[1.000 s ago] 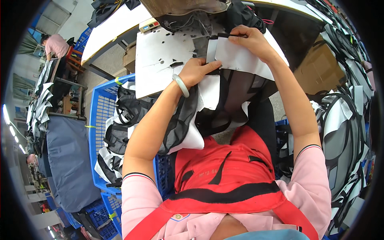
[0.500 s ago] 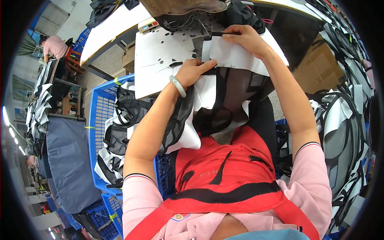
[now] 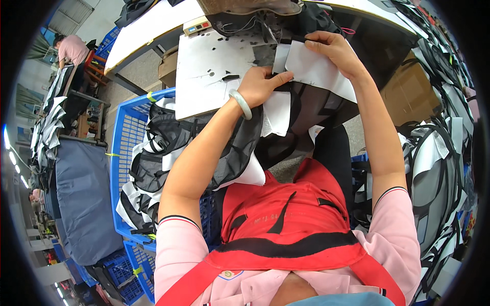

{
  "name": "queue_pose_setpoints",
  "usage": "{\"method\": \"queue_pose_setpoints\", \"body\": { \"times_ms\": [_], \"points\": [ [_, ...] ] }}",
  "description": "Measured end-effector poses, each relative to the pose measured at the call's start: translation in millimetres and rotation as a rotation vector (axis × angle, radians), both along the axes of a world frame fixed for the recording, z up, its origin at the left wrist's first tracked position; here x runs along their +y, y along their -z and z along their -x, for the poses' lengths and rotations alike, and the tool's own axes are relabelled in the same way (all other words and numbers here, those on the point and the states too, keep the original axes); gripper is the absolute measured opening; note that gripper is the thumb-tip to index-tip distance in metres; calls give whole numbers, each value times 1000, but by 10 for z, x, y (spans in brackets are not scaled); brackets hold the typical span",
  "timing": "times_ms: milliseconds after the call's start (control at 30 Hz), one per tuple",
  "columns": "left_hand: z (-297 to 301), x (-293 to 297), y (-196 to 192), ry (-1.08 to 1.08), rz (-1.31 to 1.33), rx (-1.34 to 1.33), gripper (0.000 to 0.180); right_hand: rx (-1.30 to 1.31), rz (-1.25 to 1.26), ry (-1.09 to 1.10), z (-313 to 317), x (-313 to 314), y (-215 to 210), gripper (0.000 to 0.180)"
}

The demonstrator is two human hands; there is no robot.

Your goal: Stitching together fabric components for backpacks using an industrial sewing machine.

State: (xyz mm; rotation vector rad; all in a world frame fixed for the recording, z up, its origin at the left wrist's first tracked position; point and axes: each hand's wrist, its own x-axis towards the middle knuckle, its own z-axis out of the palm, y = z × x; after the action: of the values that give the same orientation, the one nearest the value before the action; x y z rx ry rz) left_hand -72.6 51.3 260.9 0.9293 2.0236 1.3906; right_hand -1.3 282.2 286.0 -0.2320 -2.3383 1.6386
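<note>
At the white sewing table [image 3: 201,71], my right hand [image 3: 334,51] pinches the upper edge of a white fabric panel [image 3: 314,66] between thumb and fingers. My left hand [image 3: 260,86], with a pale bangle at the wrist, is closed at the panel's left side, its thumb on top beside a grey strip [image 3: 280,58]. Its fingertips are partly hidden. Dark mesh fabric [image 3: 306,104] and another white piece [image 3: 277,112] hang from the work over the table edge towards my lap. The sewing machine [image 3: 250,7] stands just beyond my hands; its needle area is hard to make out.
A blue basket [image 3: 121,137] on the left holds black mesh and white pieces. Dark scraps lie on the table near a small control box [image 3: 197,25]. A cardboard box [image 3: 408,94] and heaped fabric parts [image 3: 434,168] are at right. A person [image 3: 71,51] sits far left.
Both hands and the white panel appear further right, partly because the whole view has shifted. The panel now slants more, and its left edge lies apart from the grey strip at the top.
</note>
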Motion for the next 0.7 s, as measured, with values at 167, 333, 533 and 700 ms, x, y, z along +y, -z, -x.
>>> {"method": "queue_pose_setpoints", "body": {
  "times_ms": [167, 333, 533, 700],
  "points": [
    [-52, -18, 9, 4, -38, -64, 43, -26, -43, 1, -22, 0, 11, 35],
    [-115, -43, 32, 13, -1, -44, 41, -34, -29, 9, -145, -27, 24, 35],
    [-230, -73, 165, 8, -85, 136, 44, 13, -50, -79, -398, -150, 60, 43],
    [-584, -446, 284, 108, 31, 314, 41, -185, -487, -198, -1011, -459, 250, 68]
  ]
}}
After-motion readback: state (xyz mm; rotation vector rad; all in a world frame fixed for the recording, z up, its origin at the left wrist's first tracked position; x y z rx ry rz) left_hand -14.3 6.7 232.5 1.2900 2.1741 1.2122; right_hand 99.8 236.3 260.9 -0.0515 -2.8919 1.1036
